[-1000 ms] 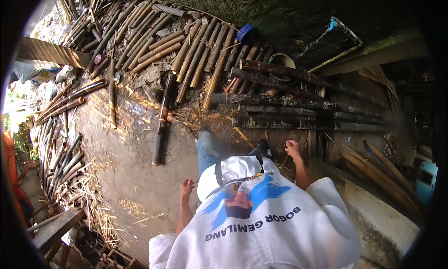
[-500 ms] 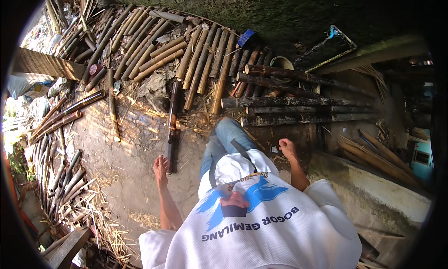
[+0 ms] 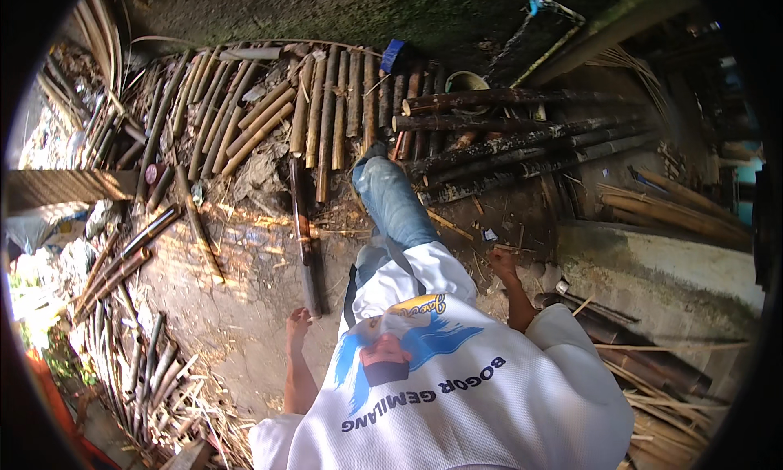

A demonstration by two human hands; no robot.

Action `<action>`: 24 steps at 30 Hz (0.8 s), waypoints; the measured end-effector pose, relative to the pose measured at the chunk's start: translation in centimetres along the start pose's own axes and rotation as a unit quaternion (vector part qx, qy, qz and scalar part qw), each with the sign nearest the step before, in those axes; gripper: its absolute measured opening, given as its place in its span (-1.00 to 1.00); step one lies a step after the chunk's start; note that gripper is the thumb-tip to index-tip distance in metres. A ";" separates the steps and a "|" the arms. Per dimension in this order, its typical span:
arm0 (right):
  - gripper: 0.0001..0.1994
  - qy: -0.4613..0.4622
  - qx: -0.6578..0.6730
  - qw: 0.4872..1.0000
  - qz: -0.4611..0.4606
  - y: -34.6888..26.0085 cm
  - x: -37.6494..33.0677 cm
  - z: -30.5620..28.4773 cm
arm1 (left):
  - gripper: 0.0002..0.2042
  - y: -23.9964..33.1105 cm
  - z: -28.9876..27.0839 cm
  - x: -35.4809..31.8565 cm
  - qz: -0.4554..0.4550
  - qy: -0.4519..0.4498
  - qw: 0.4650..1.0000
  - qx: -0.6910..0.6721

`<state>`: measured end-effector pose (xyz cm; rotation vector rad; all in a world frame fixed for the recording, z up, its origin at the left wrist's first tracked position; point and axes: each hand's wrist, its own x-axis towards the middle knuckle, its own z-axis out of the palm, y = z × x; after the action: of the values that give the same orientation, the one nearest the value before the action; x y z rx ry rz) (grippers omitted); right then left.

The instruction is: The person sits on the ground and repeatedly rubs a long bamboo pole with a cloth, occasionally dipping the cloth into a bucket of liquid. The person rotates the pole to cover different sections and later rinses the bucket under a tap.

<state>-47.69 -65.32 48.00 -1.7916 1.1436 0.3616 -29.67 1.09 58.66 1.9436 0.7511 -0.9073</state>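
Note:
My left hand (image 3: 298, 322) hangs empty over the dirt floor with its fingers loosely bent and apart. Beside it lies the near end of a long dark bamboo pole (image 3: 303, 233), which points away from me. I cannot make out any contact between the two. On the other side, my right hand (image 3: 503, 263) is in shade, its fingers half curled and nothing visible in them. Between the hands, one leg in blue jeans (image 3: 394, 197) reaches forward toward a row of cut bamboo lengths (image 3: 333, 103).
Long blackened bamboo poles (image 3: 522, 148) lie ahead to the right. A low concrete wall (image 3: 644, 262) runs along my right, with thick dark bamboo (image 3: 652, 356) nearer. More pieces (image 3: 143, 364) are heaped at left. A blue block (image 3: 393, 54) and a round container (image 3: 466, 81) sit farther off.
I have stepped forward, one leg now stretched ahead, and the view has shifted and turned a little. Dark bamboo by the right wall has come into view. Both hands remain empty.

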 end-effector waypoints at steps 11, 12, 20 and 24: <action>-0.74 0.081 -0.111 0.988 -0.077 -10.0 -0.5 -3.1 | -0.46 2.0 -1.1 2.7 0.105 0.003 0.991 -0.080; -0.73 0.076 -0.082 0.991 -0.076 -11.3 -0.5 -3.2 | -0.46 1.4 -0.8 2.5 0.096 -0.006 0.992 -0.079; -0.69 0.102 0.044 0.990 -0.088 -12.1 -3.9 -0.9 | -0.51 -2.0 0.7 5.0 -0.024 -0.131 0.978 0.158; -0.72 0.091 -0.044 0.995 -0.010 -5.1 -6.0 1.1 | -0.41 3.3 0.8 5.9 0.053 -0.071 0.992 0.094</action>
<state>-46.37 -60.57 54.17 -1.9438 1.2515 0.2421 -24.07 -0.16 54.96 2.0353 0.4900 -1.0718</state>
